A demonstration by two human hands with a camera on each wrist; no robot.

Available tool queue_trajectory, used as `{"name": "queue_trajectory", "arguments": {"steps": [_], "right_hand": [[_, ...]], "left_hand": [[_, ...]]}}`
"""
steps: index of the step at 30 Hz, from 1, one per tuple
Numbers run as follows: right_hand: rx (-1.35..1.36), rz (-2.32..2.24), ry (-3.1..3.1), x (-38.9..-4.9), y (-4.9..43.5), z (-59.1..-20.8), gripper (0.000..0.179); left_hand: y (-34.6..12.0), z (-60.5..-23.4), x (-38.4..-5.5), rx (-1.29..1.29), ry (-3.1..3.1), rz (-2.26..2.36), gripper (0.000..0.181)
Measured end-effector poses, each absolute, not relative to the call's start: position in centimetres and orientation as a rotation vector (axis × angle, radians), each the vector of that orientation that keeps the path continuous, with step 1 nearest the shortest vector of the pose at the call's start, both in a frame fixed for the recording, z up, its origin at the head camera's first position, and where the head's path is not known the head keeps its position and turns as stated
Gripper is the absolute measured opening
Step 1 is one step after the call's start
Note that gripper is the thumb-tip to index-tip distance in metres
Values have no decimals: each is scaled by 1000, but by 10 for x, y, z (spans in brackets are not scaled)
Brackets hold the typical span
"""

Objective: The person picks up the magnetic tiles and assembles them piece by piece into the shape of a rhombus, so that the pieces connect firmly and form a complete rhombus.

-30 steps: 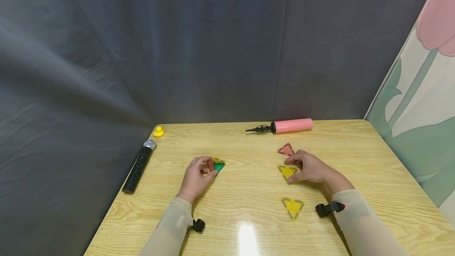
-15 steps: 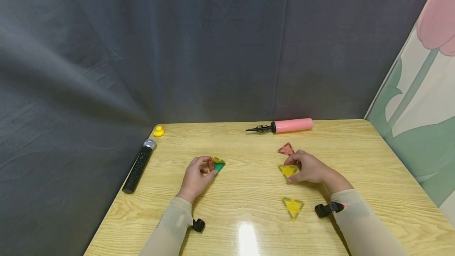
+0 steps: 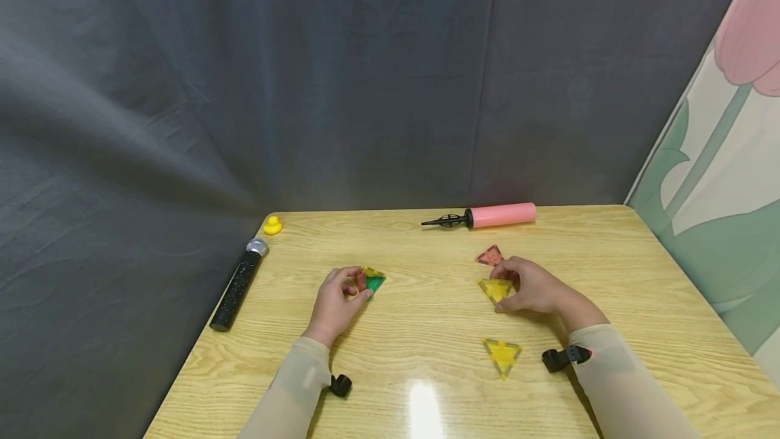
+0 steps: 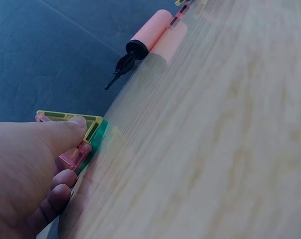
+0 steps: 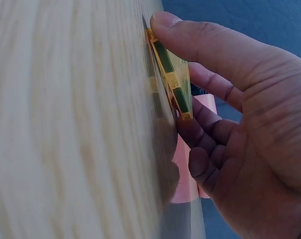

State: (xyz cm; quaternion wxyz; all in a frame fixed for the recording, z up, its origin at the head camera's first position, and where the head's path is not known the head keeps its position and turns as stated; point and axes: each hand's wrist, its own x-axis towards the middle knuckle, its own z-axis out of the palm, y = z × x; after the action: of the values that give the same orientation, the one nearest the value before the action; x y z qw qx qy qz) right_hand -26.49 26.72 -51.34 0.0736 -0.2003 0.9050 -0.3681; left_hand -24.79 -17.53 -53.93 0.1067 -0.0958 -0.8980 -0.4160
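Observation:
My left hand (image 3: 334, 305) grips a small cluster of translucent triangular magnetic tiles, left of the table's middle. Green (image 3: 374, 284), yellow and pink-red sides show; in the left wrist view the thumb lies across the yellow tile (image 4: 93, 119), with the green tile (image 4: 99, 144) low against the table. On the right, thumb and fingers of my right hand (image 3: 531, 290) pinch a yellow triangular magnetic tile (image 3: 494, 288) by its edges. The right wrist view shows this yellow tile (image 5: 170, 77) tilted, one edge close over the wood.
A second yellow triangle (image 3: 502, 356) lies nearer the front, and a red triangle (image 3: 489, 256) just behind the right hand. Along the back are a pink hand pump (image 3: 503, 215) and a yellow rubber duck (image 3: 272, 225). A black microphone (image 3: 237, 290) lies by the left edge.
The pinched yellow tile and the right fingers have shifted slightly up and right in the head view. The left hand's cluster has barely moved.

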Motion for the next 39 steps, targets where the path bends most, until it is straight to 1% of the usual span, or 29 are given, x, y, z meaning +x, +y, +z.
{"name": "queue_trajectory", "arguments": {"steps": [17,24,27,35,39], "right_hand": [[-604,-1231,2618,-267,279,-518,55],[-608,-1299,2581,-268,283,-522,41],[-635,-1310,2591,-269,285,-524,38],[-581,-1433,2557,-269,286,-527,43],[-559,-1475,2535,-268,286,-528,42]], "left_hand": [[-174,-537,-255,-220,-2645,-1234,51],[-174,-536,-258,-201,-2648,-1249,49],[-175,-538,-261,-175,-2658,-1250,48],[-176,-540,-270,-166,-2654,-1231,49],[-176,-540,-270,-163,-2658,-1227,50]]}}
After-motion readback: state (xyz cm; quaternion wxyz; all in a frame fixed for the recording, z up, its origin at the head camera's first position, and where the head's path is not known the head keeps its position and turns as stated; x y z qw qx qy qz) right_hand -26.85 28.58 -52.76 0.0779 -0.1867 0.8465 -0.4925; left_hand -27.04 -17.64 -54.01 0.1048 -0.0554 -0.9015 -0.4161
